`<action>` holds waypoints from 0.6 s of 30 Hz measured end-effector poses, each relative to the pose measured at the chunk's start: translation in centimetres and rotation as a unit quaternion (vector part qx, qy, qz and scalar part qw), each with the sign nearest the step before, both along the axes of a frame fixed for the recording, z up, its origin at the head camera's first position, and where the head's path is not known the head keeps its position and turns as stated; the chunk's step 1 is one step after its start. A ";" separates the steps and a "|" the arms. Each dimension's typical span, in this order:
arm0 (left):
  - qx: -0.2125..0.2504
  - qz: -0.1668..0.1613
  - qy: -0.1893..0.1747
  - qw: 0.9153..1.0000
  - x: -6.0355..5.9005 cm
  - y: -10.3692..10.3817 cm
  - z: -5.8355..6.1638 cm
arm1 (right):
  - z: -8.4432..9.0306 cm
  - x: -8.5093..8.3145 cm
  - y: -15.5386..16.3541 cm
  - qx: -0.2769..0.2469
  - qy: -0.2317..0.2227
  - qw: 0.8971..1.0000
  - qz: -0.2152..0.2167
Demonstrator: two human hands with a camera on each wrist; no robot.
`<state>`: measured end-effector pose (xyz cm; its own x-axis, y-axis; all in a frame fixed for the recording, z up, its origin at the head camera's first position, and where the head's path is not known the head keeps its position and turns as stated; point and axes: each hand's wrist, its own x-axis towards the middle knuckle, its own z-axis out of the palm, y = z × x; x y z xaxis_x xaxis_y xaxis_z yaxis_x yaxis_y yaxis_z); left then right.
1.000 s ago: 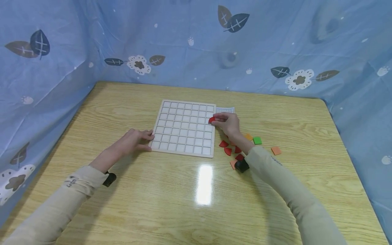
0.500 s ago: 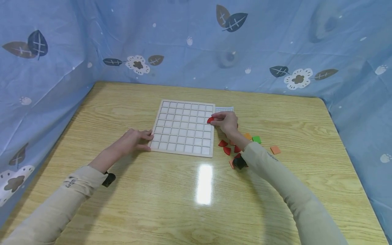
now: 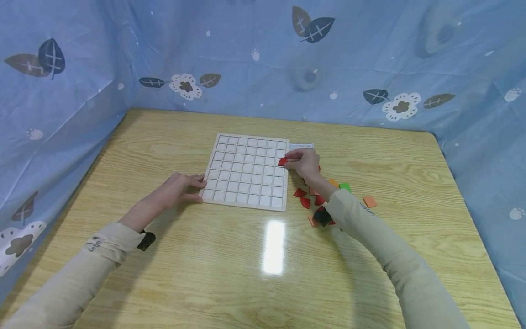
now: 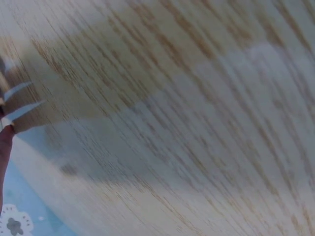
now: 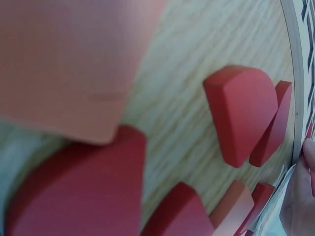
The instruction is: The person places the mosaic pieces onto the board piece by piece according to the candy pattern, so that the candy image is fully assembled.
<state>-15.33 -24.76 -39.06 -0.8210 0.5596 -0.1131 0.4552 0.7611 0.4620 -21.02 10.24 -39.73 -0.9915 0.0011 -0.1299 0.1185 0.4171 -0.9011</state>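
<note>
— Right hand (image 3: 305,163)?
— Pinching a red quarter-round piece (image 3: 282,161) between thumb and fingertips, at the right edge of the white grid board (image 3: 245,171), third row down.
— Left hand (image 3: 177,188)?
— Flat on the wooden table (image 3: 230,256), fingers relaxed, tips touching the board's near-left corner.
— Other pieces?
— Red pieces (image 3: 306,199), a green square (image 3: 345,187) and an orange square (image 3: 370,201), just right of the board.
</note>
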 end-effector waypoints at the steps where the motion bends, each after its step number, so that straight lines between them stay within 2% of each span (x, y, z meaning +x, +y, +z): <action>1: 0.000 0.002 -0.001 1.000 0.0 0.0 0.0 | 0.0 0.0 0.0 0.002 0.000 1.000 -0.002; 9: 0.000 0.002 0.001 1.000 0.0 0.1 0.1 | 0.0 -0.2 0.1 0.035 -0.002 0.999 0.010; 18: -0.003 0.005 -0.009 1.000 0.1 0.2 0.4 | -0.1 -0.2 0.3 0.016 -0.010 1.000 0.016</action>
<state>-15.24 -24.57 -38.71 -0.8245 0.5506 -0.1305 0.4395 0.7683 0.4653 -21.23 10.55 -39.88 -0.9882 -0.0261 -0.1511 0.1234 0.4494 -0.8847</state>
